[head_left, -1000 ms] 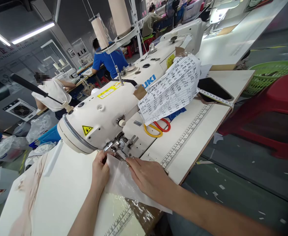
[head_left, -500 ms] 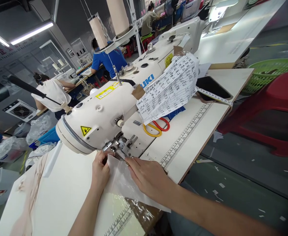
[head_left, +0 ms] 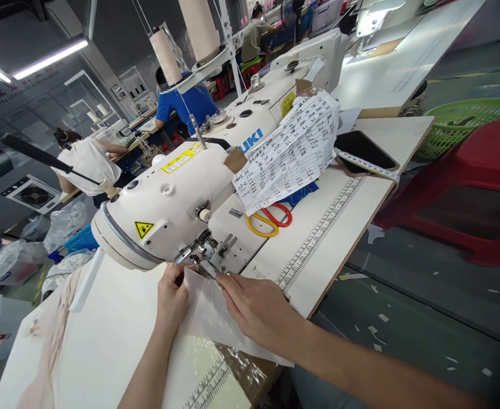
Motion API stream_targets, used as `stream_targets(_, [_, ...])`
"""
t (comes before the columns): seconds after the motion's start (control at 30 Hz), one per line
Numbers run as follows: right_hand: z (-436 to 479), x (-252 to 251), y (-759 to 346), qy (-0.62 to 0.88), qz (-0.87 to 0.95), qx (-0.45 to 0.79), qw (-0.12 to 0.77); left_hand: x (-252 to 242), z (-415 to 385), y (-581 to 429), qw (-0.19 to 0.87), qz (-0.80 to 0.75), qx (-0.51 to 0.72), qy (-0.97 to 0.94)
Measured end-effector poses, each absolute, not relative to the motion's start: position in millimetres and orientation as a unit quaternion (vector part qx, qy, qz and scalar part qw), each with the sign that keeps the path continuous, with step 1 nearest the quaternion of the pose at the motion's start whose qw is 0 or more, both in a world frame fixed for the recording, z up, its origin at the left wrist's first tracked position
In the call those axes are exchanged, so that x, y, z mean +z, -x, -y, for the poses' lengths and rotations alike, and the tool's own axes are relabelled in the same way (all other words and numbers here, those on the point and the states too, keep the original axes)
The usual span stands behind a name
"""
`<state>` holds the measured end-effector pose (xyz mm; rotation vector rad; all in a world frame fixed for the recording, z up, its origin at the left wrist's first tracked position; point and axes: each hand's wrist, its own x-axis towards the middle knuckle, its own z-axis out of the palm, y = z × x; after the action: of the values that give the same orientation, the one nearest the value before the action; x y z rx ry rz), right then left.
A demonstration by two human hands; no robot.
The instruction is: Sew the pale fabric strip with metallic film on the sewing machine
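A sheer white fabric lies on the sewing table under and between my hands, its upper end close to the machine's presser foot area. My left hand is closed, thumb and fingers pinching the fabric's upper left edge. Over the fabric's right side rests my right hand, fingers together, the tips at a narrow metal strip beside the presser foot. What those fingertips grip is hidden. The white sewing machine stands just beyond both hands; its needle cannot be made out.
Scissors with red and yellow handles lie right of the machine head, partly under a handwritten paper sheet. A phone and measuring tape sit farther right. Pale pink fabric drapes at left. A red stool stands right.
The whole view has shifted slightly, moving the scene a little left. Both hands and the white fabric keep nearly the same position at the machine.
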<state>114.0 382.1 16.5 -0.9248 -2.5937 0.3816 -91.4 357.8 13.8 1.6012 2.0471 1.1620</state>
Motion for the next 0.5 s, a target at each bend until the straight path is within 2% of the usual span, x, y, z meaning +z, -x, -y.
stream_targets(0.5, [-381.0,14.1,-109.4,0.328,0.922,0.113,0.171,11.3,-358.1,84.2,0.070,-0.730,0.362,-0.575])
